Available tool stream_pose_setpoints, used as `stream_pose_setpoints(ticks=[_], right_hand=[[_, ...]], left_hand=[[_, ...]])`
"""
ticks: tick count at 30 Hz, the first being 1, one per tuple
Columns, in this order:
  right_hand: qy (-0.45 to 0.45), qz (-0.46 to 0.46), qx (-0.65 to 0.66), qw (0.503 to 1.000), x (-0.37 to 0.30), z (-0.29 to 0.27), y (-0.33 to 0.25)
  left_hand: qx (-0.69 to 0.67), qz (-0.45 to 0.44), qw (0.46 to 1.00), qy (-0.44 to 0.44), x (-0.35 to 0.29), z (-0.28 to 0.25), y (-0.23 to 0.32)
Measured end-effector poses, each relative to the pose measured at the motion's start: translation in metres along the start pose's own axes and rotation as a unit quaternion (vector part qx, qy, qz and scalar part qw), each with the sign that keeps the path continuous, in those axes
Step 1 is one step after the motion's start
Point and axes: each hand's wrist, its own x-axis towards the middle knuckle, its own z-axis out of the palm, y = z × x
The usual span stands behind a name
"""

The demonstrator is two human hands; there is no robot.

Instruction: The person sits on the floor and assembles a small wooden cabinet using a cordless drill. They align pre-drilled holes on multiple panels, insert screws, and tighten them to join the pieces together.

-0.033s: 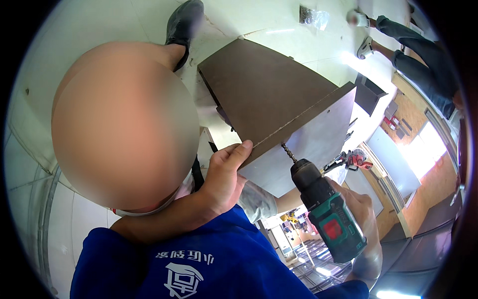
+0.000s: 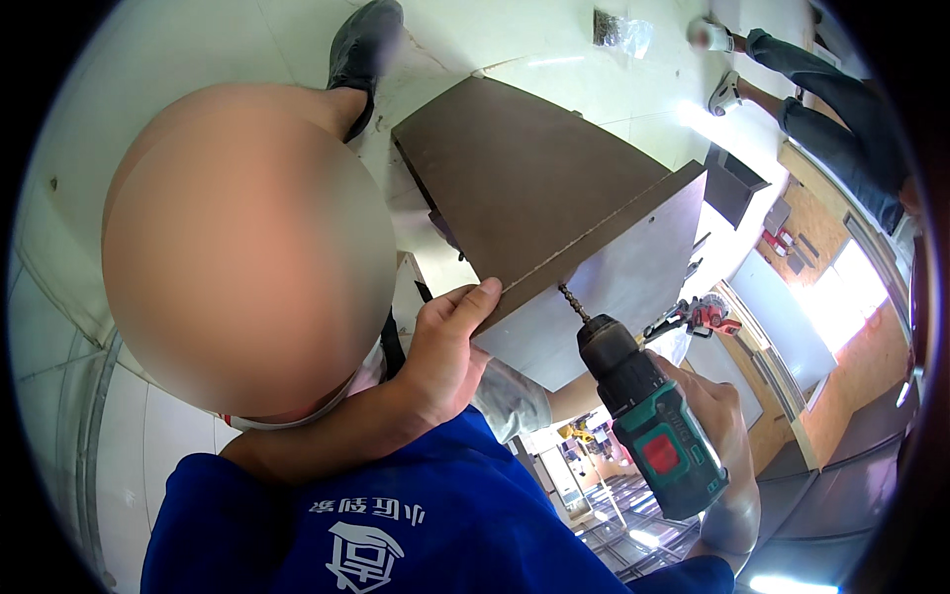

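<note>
A brown board point(image 2: 534, 168) is joined along a seam to an end board point(image 2: 618, 297) with a pale, shiny face. My left hand point(image 2: 450, 337) grips the corner of the end board, thumb on top and fingers partly hidden behind it. In my right hand point(image 2: 708, 401) is a green and black cordless drill point(image 2: 658, 436) with a red patch on its side. Its spiral drill bit point(image 2: 574, 303) meets the pale face near the seam; whether the tip has gone in, I cannot tell. A small dark hole point(image 2: 652, 220) shows farther along that face.
A red power tool point(image 2: 712, 315) stands beyond the drill. A dark open box point(image 2: 732, 186) and a wooden workbench point(image 2: 851, 416) lie to the right. At the far right another person's legs point(image 2: 821, 94) show. A clear plastic bag point(image 2: 633, 38) lies on the floor.
</note>
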Motion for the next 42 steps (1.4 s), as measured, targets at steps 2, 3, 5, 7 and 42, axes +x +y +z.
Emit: stream_pose_setpoints(ticks=[2,3,5,7,42], right_hand=[[-0.001,0.022,0.000,1.000,-0.004,0.002,0.000],[0.003,0.016,-0.011,1.000,-0.003,0.003,-0.001],[0.001,0.018,-0.018,1.000,-0.001,0.002,-0.001],[-0.012,0.034,-0.011,0.999,0.001,-0.001,-0.002],[-0.095,0.073,0.104,0.987,-0.019,0.013,0.008]], left_hand=[[-0.001,-0.010,1.000,-0.005,0.002,-0.002,-0.002],[-0.001,-0.014,1.000,-0.007,0.003,-0.003,-0.003],[-0.004,-0.015,1.000,0.004,0.005,-0.001,-0.004],[0.005,-0.018,1.000,-0.005,0.005,-0.002,-0.005],[0.029,-0.012,0.999,-0.012,0.007,-0.005,-0.013]])
